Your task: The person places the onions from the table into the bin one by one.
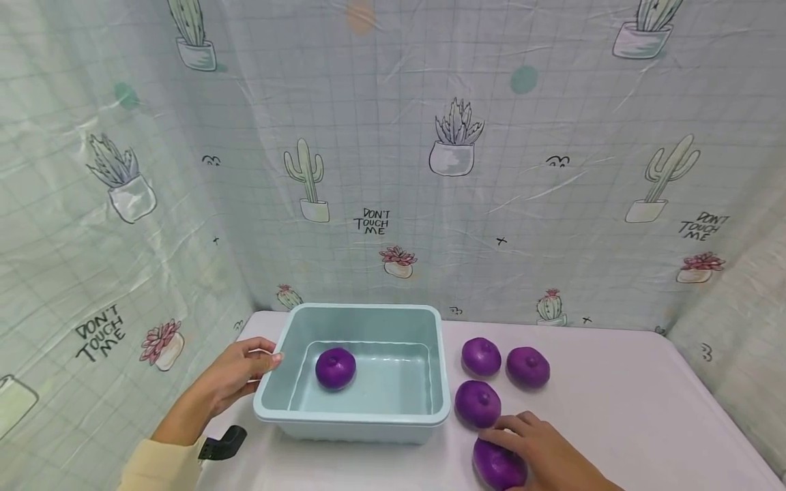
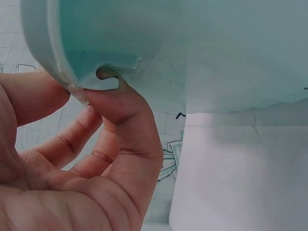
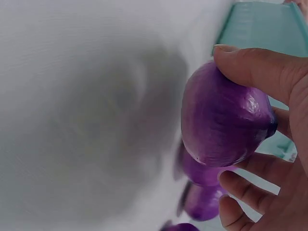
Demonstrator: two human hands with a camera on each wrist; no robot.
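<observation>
A pale blue-green plastic bin (image 1: 362,427) stands on the table, with one purple onion (image 1: 335,368) lying inside, left of centre. My left hand (image 1: 236,375) pinches the bin's left rim between thumb and fingers; the left wrist view shows the rim (image 2: 62,62) in that grip. At the table's front, right of the bin, my right hand (image 1: 540,447) grips another purple onion (image 1: 499,465), thumb on one side and fingers on the other. The right wrist view shows this held onion (image 3: 226,118) close up, its underside hidden from the head view.
Beyond the right hand lie three more purple onions: a near one (image 1: 477,404), a far one (image 1: 482,356) and a right one (image 1: 528,367). The white table (image 1: 620,395) meets a cactus-print curtain (image 1: 393,136) at the back. A black band (image 1: 224,443) sits by the left wrist.
</observation>
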